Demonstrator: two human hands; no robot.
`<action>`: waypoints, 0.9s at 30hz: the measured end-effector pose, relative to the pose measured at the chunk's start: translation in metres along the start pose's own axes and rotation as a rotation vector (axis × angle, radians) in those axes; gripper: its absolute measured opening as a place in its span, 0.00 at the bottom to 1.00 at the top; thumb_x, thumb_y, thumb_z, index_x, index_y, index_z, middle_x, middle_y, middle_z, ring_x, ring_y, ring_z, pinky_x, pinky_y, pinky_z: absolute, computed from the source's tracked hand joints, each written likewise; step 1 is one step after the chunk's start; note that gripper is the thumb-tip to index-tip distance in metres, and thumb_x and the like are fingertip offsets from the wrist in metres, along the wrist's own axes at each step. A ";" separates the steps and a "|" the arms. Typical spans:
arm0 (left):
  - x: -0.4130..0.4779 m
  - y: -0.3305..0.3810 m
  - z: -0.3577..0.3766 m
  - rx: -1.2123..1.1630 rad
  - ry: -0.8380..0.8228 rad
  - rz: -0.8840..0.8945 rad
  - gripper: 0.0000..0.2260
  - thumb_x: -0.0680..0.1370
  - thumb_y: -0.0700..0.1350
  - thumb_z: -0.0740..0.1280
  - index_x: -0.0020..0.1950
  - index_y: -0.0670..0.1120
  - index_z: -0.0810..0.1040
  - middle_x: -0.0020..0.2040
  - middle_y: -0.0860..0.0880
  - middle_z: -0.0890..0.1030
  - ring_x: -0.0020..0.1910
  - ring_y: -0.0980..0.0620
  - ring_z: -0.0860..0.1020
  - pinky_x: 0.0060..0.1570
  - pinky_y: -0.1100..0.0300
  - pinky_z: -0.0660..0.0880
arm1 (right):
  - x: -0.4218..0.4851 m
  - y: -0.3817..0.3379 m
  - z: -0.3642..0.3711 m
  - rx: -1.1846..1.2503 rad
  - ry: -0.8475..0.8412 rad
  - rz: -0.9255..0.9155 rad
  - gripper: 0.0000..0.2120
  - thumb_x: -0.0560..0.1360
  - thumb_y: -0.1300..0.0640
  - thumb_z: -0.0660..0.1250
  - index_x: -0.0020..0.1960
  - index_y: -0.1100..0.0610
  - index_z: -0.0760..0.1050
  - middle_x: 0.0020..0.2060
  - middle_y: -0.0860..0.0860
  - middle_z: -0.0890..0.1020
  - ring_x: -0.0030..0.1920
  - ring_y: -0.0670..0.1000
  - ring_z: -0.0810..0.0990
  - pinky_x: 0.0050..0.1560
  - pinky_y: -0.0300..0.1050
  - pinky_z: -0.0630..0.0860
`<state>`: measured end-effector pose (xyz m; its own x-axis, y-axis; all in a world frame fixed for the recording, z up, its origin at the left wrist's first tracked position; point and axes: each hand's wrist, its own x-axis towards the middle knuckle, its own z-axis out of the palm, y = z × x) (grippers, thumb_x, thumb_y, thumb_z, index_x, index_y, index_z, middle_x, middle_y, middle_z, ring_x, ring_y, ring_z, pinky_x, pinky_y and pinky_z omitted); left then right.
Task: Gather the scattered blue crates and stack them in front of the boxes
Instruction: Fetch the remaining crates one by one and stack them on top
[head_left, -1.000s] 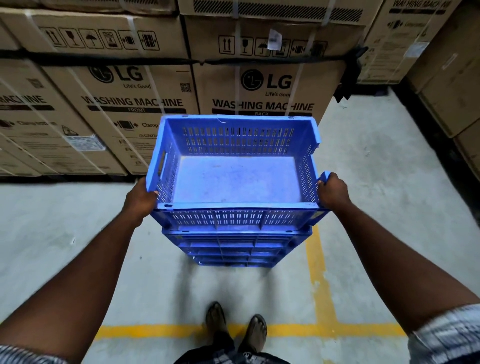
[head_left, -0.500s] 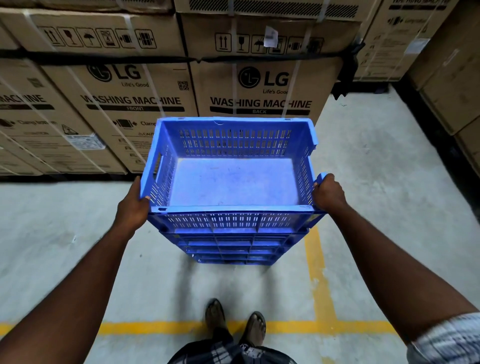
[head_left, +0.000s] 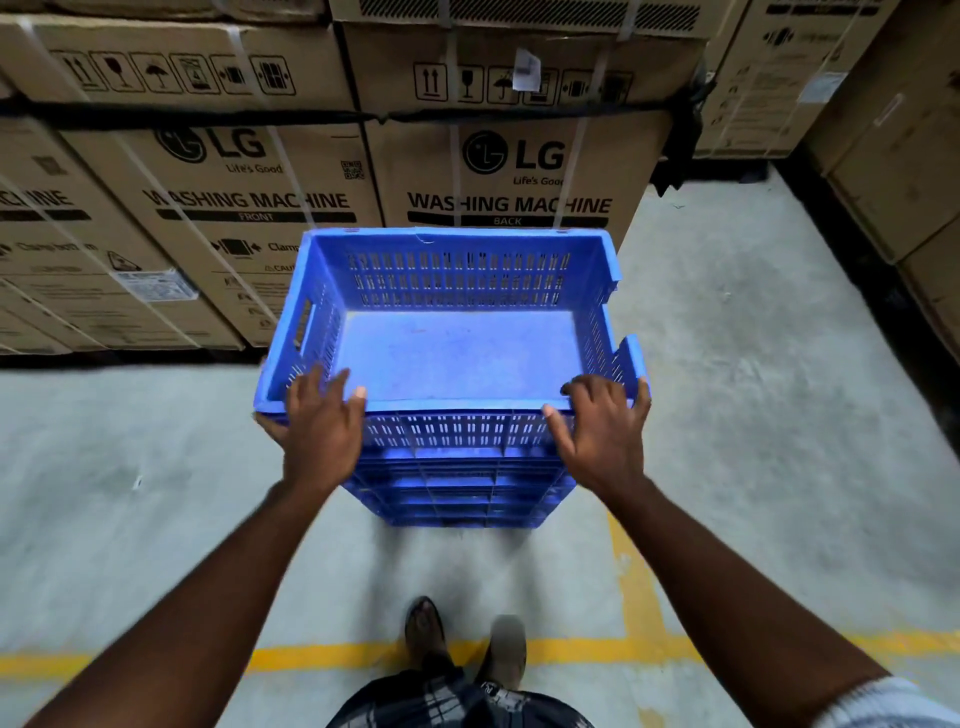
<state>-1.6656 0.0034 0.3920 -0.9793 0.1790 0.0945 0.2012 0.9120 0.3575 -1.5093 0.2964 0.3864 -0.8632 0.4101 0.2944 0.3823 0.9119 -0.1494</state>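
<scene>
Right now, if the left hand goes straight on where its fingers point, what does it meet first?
The top crate: fingers of the left hand lie over its near rim, aimed inward. Beyond that, probably its far wall; depth unclear.

- Left carton (head_left: 249, 228): "LG", "Life's Good", "WASHING MACHINE", "FRONT".
- Right carton (head_left: 509, 176): "LG", "WASHING MACHINE", "BACK".
- Both cartons carry rows of handling pictograms along the top.

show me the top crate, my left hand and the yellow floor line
top crate (head_left: 457, 280): head view, on its far slotted wall.
left hand (head_left: 322, 428): head view, on the back of the hand.
yellow floor line (head_left: 322, 656): head view, on the crosswise stripe, left of centre.
</scene>
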 end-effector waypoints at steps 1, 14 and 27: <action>-0.011 0.006 0.005 0.017 -0.024 0.063 0.20 0.79 0.61 0.55 0.65 0.54 0.75 0.72 0.48 0.69 0.73 0.42 0.61 0.66 0.30 0.56 | -0.007 -0.003 0.003 -0.030 -0.019 -0.021 0.19 0.77 0.37 0.57 0.56 0.49 0.74 0.53 0.46 0.77 0.56 0.52 0.74 0.70 0.64 0.55; -0.019 0.020 0.003 0.041 -0.083 0.080 0.13 0.78 0.58 0.64 0.58 0.52 0.76 0.62 0.49 0.73 0.70 0.46 0.62 0.67 0.29 0.54 | -0.004 -0.006 0.004 -0.188 -0.090 -0.017 0.22 0.79 0.35 0.52 0.53 0.52 0.71 0.48 0.52 0.75 0.51 0.56 0.74 0.67 0.64 0.58; -0.072 0.041 0.006 0.025 -0.091 0.175 0.28 0.78 0.49 0.67 0.76 0.47 0.64 0.78 0.44 0.59 0.78 0.42 0.55 0.73 0.35 0.55 | -0.058 -0.025 -0.010 -0.122 -0.233 0.034 0.38 0.74 0.45 0.61 0.79 0.57 0.51 0.78 0.61 0.49 0.78 0.64 0.48 0.72 0.67 0.52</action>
<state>-1.5865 0.0304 0.3946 -0.9277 0.3671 0.0679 0.3688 0.8728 0.3198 -1.4655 0.2495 0.3821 -0.8964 0.4387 0.0641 0.4371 0.8986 -0.0369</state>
